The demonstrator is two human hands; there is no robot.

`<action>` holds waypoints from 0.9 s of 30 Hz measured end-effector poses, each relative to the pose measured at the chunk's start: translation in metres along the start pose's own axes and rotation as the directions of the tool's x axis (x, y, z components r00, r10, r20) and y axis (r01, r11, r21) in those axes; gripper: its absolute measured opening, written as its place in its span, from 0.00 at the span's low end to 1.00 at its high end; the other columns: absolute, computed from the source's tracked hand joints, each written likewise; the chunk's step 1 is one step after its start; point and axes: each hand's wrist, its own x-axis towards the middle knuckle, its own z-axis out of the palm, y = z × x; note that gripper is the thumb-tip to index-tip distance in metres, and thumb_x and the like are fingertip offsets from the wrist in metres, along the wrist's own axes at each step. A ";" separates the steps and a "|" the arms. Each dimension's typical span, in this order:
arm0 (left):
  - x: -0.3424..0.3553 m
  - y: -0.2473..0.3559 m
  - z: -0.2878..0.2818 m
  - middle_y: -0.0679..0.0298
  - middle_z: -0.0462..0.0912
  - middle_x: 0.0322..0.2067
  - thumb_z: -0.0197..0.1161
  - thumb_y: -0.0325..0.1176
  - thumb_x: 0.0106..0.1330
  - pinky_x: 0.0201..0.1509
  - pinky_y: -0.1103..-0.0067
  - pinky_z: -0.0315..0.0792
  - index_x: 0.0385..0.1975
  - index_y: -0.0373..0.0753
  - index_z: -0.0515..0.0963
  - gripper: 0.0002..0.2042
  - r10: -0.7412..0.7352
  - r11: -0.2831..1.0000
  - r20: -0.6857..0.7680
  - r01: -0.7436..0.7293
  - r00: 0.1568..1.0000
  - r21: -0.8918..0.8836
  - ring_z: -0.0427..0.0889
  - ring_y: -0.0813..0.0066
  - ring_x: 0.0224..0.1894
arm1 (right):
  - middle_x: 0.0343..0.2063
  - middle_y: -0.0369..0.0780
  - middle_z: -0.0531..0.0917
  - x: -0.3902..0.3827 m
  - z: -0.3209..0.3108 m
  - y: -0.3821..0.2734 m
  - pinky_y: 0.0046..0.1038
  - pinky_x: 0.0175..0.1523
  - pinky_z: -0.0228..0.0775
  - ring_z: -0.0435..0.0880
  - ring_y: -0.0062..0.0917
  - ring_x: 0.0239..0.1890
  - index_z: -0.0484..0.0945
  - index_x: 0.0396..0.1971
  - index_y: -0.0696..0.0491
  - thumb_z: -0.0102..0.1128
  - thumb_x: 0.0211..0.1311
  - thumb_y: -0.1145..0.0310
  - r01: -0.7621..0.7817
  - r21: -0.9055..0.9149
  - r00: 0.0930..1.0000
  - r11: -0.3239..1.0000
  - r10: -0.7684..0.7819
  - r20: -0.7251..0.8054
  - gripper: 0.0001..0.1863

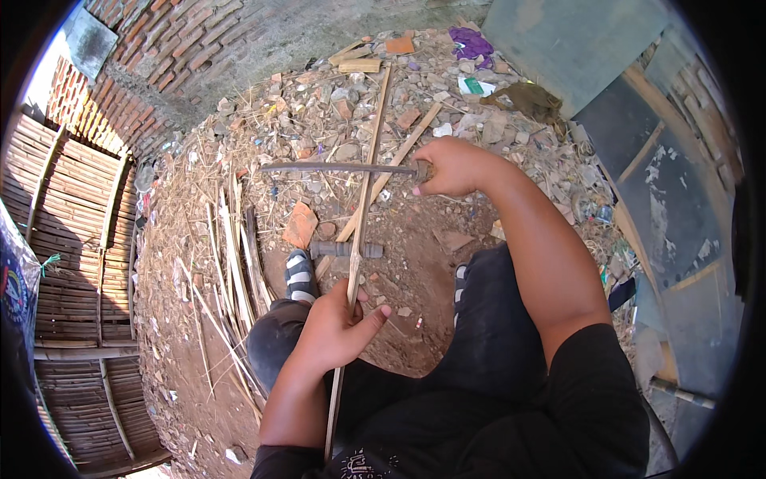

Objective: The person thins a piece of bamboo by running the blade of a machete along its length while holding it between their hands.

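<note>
My left hand (341, 326) grips a long, pale bamboo strip (372, 136) running from my lap up to the far rubble. My right hand (447, 164) is closed on the handle of a long dark blade (311, 166), held horizontally across the strip, its tip toward the left. A grey cylindrical piece (327, 249) lies on the ground behind the strip, between my feet. A second bamboo piece (419, 131) lies diagonally beneath.
Split bamboo strips (231, 271) lie left of my legs. Rubble (495, 128) with a purple cloth (471, 46) spreads ahead toward a brick wall (152, 56). A bamboo panel (68, 207) stands left; grey boards (678, 199) lean at the right.
</note>
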 end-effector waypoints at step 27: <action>0.000 0.002 -0.003 0.70 0.72 0.35 0.71 0.27 0.66 0.37 0.85 0.72 0.51 0.30 0.71 0.18 -0.134 0.980 0.057 0.141 0.989 -0.139 0.72 0.87 0.32 | 0.43 0.51 0.86 -0.008 -0.004 -0.023 0.40 0.53 0.76 0.85 0.44 0.49 0.83 0.51 0.56 0.76 0.50 0.53 0.086 -0.021 0.985 0.996 -0.081 0.155 0.30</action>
